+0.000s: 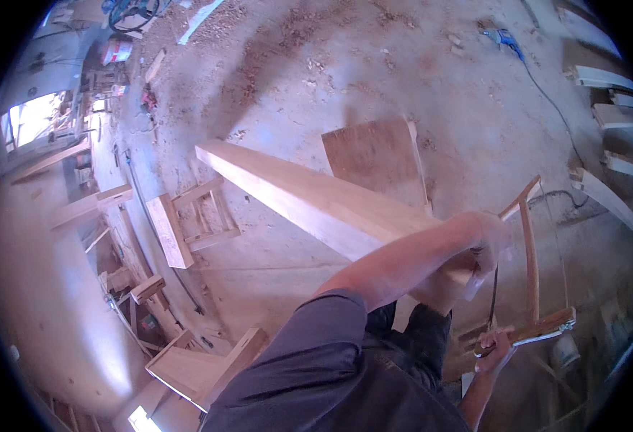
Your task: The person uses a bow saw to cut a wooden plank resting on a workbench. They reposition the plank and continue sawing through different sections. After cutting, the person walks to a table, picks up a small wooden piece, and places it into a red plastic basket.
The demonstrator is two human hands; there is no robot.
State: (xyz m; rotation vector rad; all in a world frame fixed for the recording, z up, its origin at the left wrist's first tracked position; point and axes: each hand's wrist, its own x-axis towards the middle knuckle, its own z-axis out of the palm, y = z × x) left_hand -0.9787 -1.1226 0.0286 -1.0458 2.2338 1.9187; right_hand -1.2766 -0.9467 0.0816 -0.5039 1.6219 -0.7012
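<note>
Dark sleeve (pixel 316 338) closest, long beam (pixel 316 194) just past it, sides flat already but any cut, or cutting left, hidden, right hand (pixel 496 347) gripping saw (pixel 530 259) right of sleeve, left hand (pixel 491 241) grip too blurry to tell.

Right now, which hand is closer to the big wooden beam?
Left: the left hand is at the near end of the wooden beam; the right hand is farther off, gripping the frame saw.

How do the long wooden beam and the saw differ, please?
The beam is thick and solid; the saw is a slim, open frame. The right hand grips the saw, while the left hand, blurred, is at the beam's near end. Both are largely wooden.
</note>
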